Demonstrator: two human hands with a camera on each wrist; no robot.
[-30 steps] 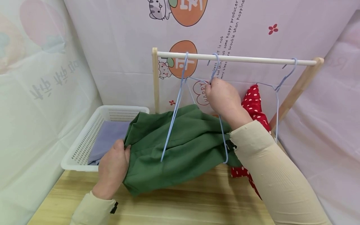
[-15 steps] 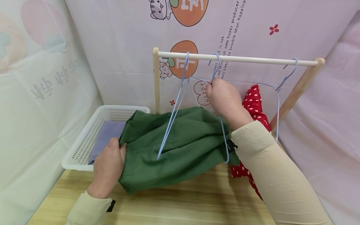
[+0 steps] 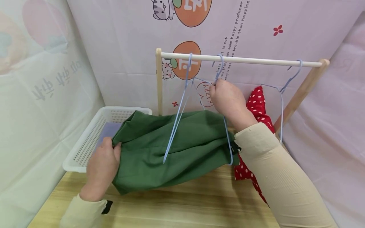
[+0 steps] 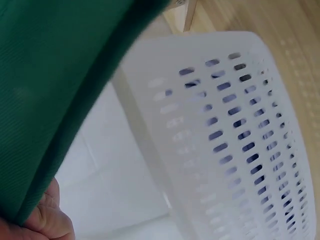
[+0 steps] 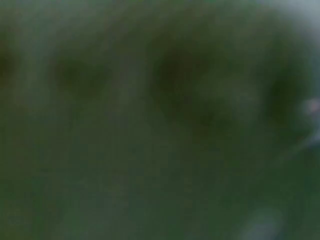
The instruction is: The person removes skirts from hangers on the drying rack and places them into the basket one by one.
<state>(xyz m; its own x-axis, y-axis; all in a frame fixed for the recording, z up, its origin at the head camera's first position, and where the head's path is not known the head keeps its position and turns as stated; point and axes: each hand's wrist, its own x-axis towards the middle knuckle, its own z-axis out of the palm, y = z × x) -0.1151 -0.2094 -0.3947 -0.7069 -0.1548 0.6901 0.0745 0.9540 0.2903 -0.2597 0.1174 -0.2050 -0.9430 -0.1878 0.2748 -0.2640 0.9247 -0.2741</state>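
Observation:
A green garment [image 3: 159,152] stretches sideways across the middle of the head view, its exact kind not plain. My left hand [image 3: 103,166] pinches its left edge. The left wrist view also catches those fingers [image 4: 50,217] on the green cloth. Up at the rack, my right hand [image 3: 229,98] grips a light blue wire hanger [image 3: 229,142] just below its hook. To its left hangs another blue hanger [image 3: 178,118]. Front ends of both hangers show in front of the cloth; how the garment sits on them further back is hidden. Blurred green fills the right wrist view.
A wooden rack with a white rail [image 3: 256,60] stands at the back. At its right, a third hanger [image 3: 281,104] carries a red polka-dot garment [image 3: 258,104]. A white basket [image 3: 77,155] with lavender cloth [image 3: 109,129] is at left on the wooden table [image 3: 182,209].
My left hand has moved left, drawing the green garment's left edge with it over more of the basket. The right hand keeps its grip on the hanger, almost unmoved.

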